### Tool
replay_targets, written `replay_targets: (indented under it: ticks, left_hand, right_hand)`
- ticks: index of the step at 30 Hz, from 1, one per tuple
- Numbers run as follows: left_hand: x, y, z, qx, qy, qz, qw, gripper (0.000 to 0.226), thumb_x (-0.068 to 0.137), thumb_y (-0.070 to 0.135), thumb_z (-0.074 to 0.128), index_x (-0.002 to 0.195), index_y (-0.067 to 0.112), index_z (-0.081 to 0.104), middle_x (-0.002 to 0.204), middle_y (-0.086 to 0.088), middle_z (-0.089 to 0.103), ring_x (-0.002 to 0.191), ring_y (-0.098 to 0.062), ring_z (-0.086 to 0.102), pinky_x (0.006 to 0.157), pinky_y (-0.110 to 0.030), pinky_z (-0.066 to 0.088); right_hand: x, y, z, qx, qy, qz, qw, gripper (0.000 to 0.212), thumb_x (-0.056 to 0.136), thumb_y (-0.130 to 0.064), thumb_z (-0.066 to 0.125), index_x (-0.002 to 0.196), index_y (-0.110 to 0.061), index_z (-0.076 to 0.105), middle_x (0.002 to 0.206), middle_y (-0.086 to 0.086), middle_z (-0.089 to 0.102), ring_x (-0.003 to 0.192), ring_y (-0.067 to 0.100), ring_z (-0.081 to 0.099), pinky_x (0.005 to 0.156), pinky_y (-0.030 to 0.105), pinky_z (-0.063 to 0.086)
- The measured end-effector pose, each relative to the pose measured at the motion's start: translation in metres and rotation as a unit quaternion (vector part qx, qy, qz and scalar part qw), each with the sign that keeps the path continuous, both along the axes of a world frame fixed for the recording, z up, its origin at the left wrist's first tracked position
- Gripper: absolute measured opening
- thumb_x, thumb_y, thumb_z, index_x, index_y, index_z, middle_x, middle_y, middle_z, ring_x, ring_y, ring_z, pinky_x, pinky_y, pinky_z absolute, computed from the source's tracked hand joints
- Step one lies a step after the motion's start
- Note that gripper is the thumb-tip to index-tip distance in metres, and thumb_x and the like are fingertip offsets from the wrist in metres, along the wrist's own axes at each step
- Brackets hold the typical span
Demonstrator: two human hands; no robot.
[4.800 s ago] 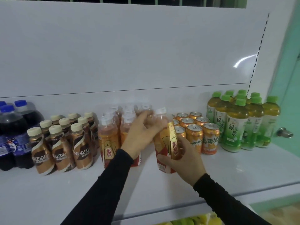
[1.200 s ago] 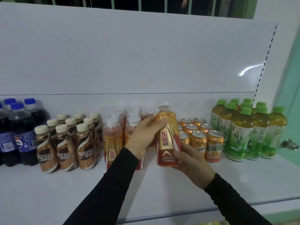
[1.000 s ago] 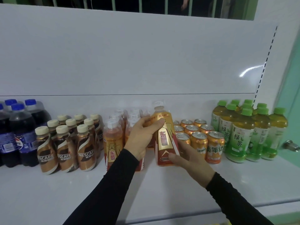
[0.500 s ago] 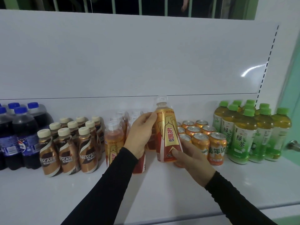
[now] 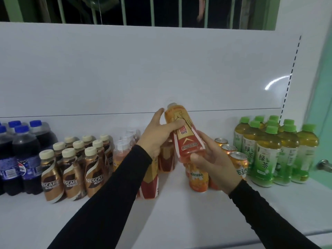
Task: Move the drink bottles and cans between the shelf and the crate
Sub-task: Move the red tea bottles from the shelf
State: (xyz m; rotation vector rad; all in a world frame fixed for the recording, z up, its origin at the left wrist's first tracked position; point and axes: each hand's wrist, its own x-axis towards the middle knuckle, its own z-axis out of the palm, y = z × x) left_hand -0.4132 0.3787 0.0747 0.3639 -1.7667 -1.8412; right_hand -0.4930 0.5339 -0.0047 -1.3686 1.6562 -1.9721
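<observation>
I hold a gold-and-red energy drink bottle (image 5: pixel 185 133) in the air above the white shelf (image 5: pixel 179 212), tilted with its top leaning left. My left hand (image 5: pixel 158 133) grips its upper part with the thumb across the label. My right hand (image 5: pixel 213 162) cups its base from below. More bottles of the same drink (image 5: pixel 124 153) stand on the shelf behind my left arm, partly hidden. Orange cans (image 5: pixel 197 178) stand just right of them, partly behind my right hand. No crate is in view.
Dark cola bottles (image 5: pixel 19 155) stand at the far left, brown coffee bottles (image 5: pixel 71 169) beside them, green tea bottles (image 5: pixel 271 148) at the right. A white back panel (image 5: pixel 161 69) rises behind. A metal door knob (image 5: pixel 324 165) sticks out at the right edge.
The bottle has been lifted clear of the shelf and tipped left. Both hands rose with it, the right hand sliding under its base.
</observation>
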Motion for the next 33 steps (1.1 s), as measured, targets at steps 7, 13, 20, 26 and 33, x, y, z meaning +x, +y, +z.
replay_targets:
  ticks: [7, 13, 20, 26, 33]
  left_hand:
    - [0.000, 0.013, 0.022, 0.088, -0.022, -0.027, 0.995, 0.043, 0.091, 0.026, 0.073, 0.127, 0.011, 0.055, 0.099, -0.015, 0.068, 0.078, -0.024, 0.072, 0.050, -0.034, 0.058]
    - [0.002, 0.019, 0.024, 0.112, -0.042, -0.017, 0.993, 0.024, 0.089, 0.028, 0.074, 0.096, 0.013, 0.057, 0.081, -0.016, 0.066, 0.052, -0.021, 0.071, 0.046, -0.033, 0.058]
    - [0.004, 0.023, 0.024, 0.132, -0.041, -0.016, 0.990, 0.024, 0.090, 0.029, 0.074, 0.094, 0.015, 0.055, 0.086, -0.016, 0.063, 0.046, -0.019, 0.069, 0.041, -0.031, 0.056]
    - [0.001, 0.021, 0.021, 0.134, -0.043, -0.019, 0.990, 0.023, 0.090, 0.029, 0.073, 0.094, 0.014, 0.056, 0.083, -0.015, 0.065, 0.048, -0.019, 0.070, 0.043, -0.032, 0.057]
    - [-0.006, 0.005, 0.009, 0.022, 0.001, -0.016, 1.000, 0.081, 0.081, 0.016, 0.082, 0.149, 0.026, 0.039, 0.102, -0.012, 0.073, 0.080, -0.024, 0.076, 0.068, -0.040, 0.062]
  right_hand:
    - [-0.005, -0.007, 0.007, 0.012, 0.199, -0.189, 0.962, 0.096, 0.068, -0.058, 0.080, 0.148, -0.026, 0.036, 0.133, -0.009, 0.056, 0.122, 0.011, 0.055, 0.094, 0.038, 0.056]
    - [-0.012, -0.008, 0.005, 0.016, 0.224, -0.229, 0.947, 0.095, 0.068, -0.066, 0.076, 0.146, -0.025, 0.039, 0.132, -0.006, 0.056, 0.121, 0.014, 0.056, 0.093, 0.041, 0.055]
    - [-0.012, -0.008, 0.005, 0.016, 0.235, -0.244, 0.941, 0.096, 0.068, -0.071, 0.072, 0.146, -0.023, 0.039, 0.132, -0.005, 0.056, 0.120, 0.013, 0.056, 0.094, 0.042, 0.055]
    - [-0.009, -0.008, 0.006, 0.024, 0.240, -0.248, 0.938, 0.100, 0.067, -0.072, 0.068, 0.147, -0.020, 0.038, 0.135, -0.004, 0.055, 0.123, 0.014, 0.054, 0.096, 0.042, 0.054]
    - [-0.009, -0.002, 0.002, 0.021, 0.109, -0.097, 0.989, 0.090, 0.065, -0.059, 0.080, 0.141, -0.042, 0.034, 0.120, -0.022, 0.064, 0.110, 0.007, 0.066, 0.090, 0.028, 0.057]
